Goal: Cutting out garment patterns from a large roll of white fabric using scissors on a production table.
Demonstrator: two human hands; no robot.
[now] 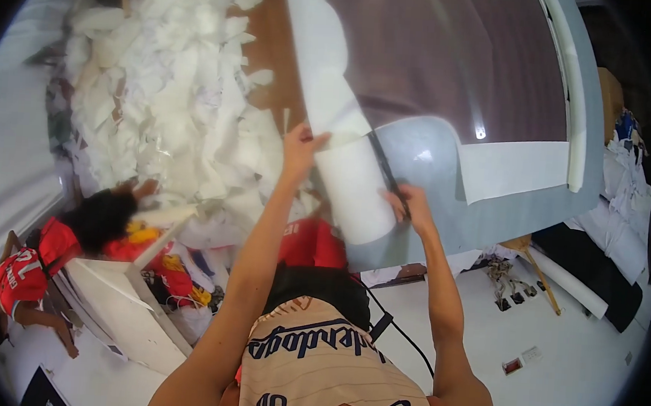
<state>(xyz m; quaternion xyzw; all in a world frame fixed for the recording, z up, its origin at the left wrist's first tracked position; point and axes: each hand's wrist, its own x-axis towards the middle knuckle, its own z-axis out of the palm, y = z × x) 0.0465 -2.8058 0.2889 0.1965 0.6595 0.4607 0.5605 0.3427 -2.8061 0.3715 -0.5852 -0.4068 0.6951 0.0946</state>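
My right hand [410, 207] is closed around the handles of long dark scissors [385, 164]. Their blades point away from me and lie at the cut edge of a white sheet [346, 178], whose near end droops in a curl over the table edge. With fingers pinched, my left hand [299, 148] holds that sheet's left border. Farther off, the same white material runs on as a strip beside a large dark maroon panel [442, 53]. A rounded cut-out beside the scissors bares the grey-blue tabletop [423, 153].
White scraps [168, 79] heap up left of the brown board [275, 56]. A white wooden frame [126, 302] and a person in red [26, 273] are at lower left. Clamps [512, 284], a yellow-handled tool [542, 282] and rolls [573, 284] lie at right.
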